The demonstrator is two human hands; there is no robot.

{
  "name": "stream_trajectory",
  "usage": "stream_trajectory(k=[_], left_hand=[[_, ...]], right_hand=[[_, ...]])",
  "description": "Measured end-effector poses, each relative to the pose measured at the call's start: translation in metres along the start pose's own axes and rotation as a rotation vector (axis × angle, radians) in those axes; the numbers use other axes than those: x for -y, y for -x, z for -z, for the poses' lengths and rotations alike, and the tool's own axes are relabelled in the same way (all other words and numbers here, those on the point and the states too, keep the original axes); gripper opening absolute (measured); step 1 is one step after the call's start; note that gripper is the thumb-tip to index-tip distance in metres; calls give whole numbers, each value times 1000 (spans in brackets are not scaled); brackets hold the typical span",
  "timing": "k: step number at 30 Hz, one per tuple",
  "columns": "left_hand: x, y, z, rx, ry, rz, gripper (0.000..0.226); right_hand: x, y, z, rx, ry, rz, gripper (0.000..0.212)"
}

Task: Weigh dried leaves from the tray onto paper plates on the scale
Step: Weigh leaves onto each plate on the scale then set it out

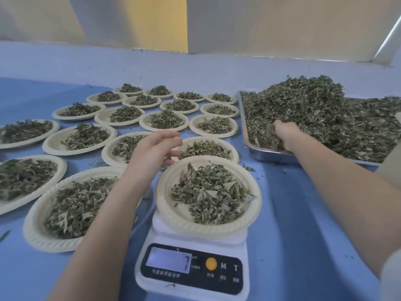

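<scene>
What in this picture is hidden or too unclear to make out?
Head view only:
- Right hand: fingers buried in the dried leaves on the tray, so its grip is hidden.
- Scale display: one digit, 7, reads; any others are washed out by glare.
- Scale button labels: too small and blurred.
- Tray's right end: cut off by the frame edge.
- Plate on the scale: its far-left rim is hidden behind the left hand.

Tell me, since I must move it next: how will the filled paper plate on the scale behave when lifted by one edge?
The paper plate looks thin, so it may flex under a one-sided grip. Its dried leaves lie in a loose heap and would probably slide or spill if it tilts. The load seems light: the scale shows a low figure. Supporting it from below looks safer.
</scene>
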State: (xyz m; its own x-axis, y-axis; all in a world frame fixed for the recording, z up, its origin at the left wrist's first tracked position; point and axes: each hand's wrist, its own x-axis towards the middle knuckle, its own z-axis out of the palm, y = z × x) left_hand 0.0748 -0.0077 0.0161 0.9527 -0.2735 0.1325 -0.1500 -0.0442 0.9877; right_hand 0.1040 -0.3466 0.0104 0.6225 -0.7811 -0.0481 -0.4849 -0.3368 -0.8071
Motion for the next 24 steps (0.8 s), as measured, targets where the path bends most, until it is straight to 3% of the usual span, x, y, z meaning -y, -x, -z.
stream_trajectory(k=[2,5,8,13,17,20,24], left_hand=[[1,0,-1,7,-11,-9,14],[1,1,-3,16,-47,-25,15],[0,2,-5,23,-97,-53,16],[-2,13,0,36,-133,-96,17],[3,30,6,69,-170,-93,30],[6,45,5,94,-130,-36,42],[5,62,-3,127,-114,55,59]], right_hand=[[1,6,1,51,266,118,49],[7,20,5,174,710,313,63],[9,34,10,183,798,379,65],[5,67,7,154,619,495,60],[2,120,4,192,83,610,55],[-7,170,5,300,-284,527,56],[-16,209,0,403,-422,364,57]])
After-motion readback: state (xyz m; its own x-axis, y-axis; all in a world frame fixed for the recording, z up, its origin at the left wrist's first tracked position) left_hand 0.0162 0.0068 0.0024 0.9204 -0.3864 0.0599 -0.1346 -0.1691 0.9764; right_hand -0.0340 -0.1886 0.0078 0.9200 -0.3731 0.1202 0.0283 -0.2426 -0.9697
